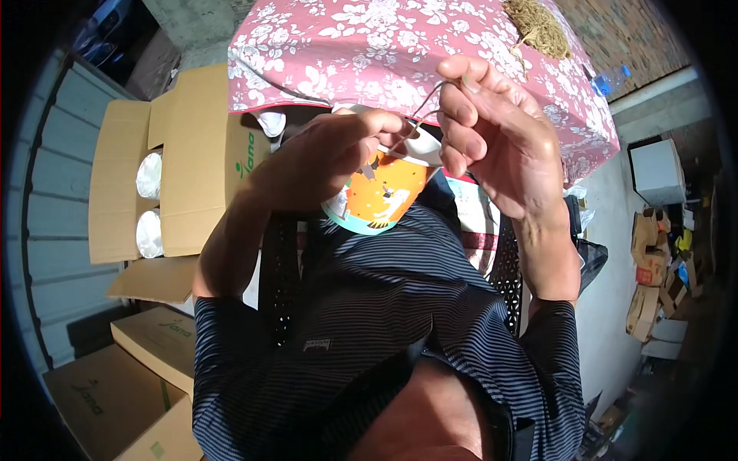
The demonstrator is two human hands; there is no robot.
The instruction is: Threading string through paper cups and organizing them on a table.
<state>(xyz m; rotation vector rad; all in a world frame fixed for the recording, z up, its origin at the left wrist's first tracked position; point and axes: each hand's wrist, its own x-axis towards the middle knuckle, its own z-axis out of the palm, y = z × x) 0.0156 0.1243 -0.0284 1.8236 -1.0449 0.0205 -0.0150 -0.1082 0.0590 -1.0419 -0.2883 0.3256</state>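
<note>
Against my dark striped shirt is an orange paper bucket (388,192) with a teal base, a white inside and small printed figures. It is tilted, its mouth facing up and away from me. My left hand (330,150) is closed at the bucket's rim on the left side, with its fingertips by the opening. A thin brown cord (428,101) runs from the rim up to my right hand (511,138). There the thumb and index finger pinch the cord's upper end, while the other fingers curl beside the rim. Where the cord meets the bucket is partly hidden by my left fingers.
A table with a pink flowered cloth (346,46) stands ahead, bearing a bundle of straw-coloured cords (538,29). At left is an open cardboard box (204,154) with white wrapped stacks (150,177). More cartons (100,392) lie below it. Flattened cardboard (646,307) is piled at right.
</note>
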